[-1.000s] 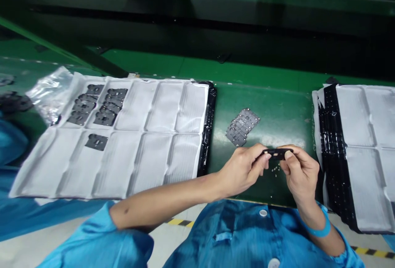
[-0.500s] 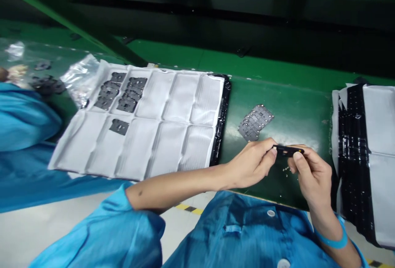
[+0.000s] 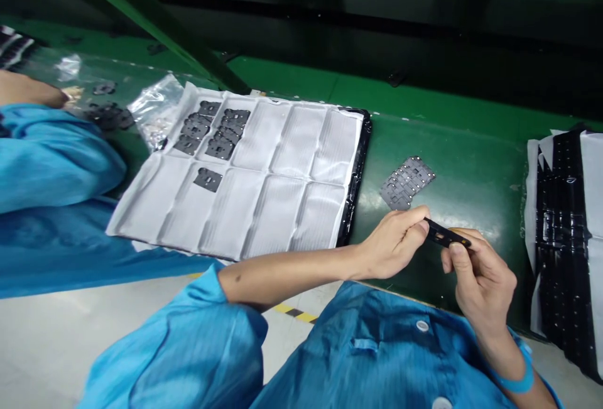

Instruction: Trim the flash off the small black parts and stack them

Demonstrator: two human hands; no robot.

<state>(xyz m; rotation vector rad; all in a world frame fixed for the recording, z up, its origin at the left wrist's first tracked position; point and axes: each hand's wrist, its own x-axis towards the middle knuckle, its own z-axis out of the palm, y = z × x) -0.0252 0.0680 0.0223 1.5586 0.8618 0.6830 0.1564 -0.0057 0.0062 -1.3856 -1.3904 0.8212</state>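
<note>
Since half a second ago, our black part has tipped, its right end now lower, and more of a co-worker's hand has come into view at the far left. Our left hand pinches the part's left end and our right hand clamps the other between thumb and fingers, over the bench, just beside the plates. We judge the step in hand to be working that part's edge, so our next move calls for a steady two-ended pinch.
</note>
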